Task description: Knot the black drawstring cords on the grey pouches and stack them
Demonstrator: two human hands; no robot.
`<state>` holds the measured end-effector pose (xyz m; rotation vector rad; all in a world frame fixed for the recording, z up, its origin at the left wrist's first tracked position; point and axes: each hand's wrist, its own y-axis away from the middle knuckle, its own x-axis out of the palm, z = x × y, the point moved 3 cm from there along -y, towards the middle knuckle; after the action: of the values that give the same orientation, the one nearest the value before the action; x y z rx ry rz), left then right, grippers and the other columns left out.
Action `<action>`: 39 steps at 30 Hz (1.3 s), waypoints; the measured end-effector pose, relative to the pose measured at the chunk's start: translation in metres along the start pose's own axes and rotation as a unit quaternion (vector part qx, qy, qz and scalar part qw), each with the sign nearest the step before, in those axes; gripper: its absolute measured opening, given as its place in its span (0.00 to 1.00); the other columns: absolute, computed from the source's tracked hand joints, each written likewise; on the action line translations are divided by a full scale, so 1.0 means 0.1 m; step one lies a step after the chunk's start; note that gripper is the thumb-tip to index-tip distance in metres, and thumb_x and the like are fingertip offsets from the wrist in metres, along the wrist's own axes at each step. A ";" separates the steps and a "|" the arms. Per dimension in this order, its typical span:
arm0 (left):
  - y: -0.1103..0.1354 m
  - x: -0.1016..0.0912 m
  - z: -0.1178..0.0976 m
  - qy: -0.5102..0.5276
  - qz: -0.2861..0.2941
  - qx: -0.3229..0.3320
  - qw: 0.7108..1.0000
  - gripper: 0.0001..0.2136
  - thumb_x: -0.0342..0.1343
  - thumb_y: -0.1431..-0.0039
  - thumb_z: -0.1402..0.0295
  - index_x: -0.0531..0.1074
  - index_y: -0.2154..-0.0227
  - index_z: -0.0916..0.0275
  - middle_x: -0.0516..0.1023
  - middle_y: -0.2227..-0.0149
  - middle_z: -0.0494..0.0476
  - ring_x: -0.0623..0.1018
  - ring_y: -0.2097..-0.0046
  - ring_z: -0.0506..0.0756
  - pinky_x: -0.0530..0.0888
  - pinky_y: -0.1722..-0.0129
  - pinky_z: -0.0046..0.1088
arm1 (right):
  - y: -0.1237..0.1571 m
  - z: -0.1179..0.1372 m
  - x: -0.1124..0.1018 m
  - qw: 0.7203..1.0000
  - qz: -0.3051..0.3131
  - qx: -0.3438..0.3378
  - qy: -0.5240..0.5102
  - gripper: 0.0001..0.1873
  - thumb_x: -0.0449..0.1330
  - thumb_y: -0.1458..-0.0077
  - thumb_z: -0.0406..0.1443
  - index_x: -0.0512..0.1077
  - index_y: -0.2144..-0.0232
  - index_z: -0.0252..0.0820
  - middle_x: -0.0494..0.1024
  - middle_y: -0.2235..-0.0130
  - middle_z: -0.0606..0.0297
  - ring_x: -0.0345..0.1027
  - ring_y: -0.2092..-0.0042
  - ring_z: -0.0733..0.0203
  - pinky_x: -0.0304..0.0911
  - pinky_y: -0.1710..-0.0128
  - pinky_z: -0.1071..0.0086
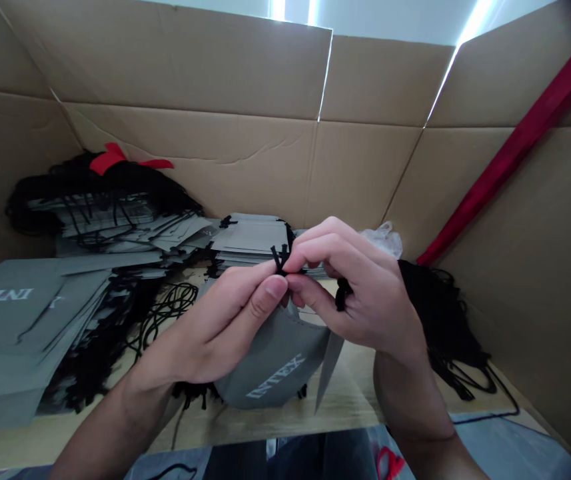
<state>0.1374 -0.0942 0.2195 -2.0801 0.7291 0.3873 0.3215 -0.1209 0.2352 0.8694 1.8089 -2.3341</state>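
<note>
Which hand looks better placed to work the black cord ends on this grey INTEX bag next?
Probably the right hand: its fingers curl over the black cord ends and a bunch of cord lies against them. The left hand sits lower, nearer the grey bag, so it seems better for steadying.

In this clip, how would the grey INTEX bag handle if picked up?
The grey INTEX bag is probably light and floppy: it curves below the left hand. Its black cords look limp, so they would likely dangle and snag, as the tangled cord loops beside it suggest.

Corrugated cardboard panels (225,73) surround a pale wooden tabletop (10,447).
</note>
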 end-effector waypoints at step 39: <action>0.22 -0.15 -0.12 -0.329 -0.107 0.217 0.913 0.11 0.70 0.37 0.78 0.79 0.55 0.60 0.88 0.62 0.51 0.88 0.63 0.51 0.85 0.57 0.23 | 0.06 0.09 -0.01 0.997 0.034 0.041 0.056 0.08 0.63 0.39 0.25 0.76 0.62 0.42 0.80 0.65 0.69 0.70 0.67 0.69 0.69 0.65 0.73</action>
<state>0.1124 -0.1082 0.2200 -1.4493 0.1522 0.6865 0.3210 -0.1311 0.2322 1.0751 1.7051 -2.3766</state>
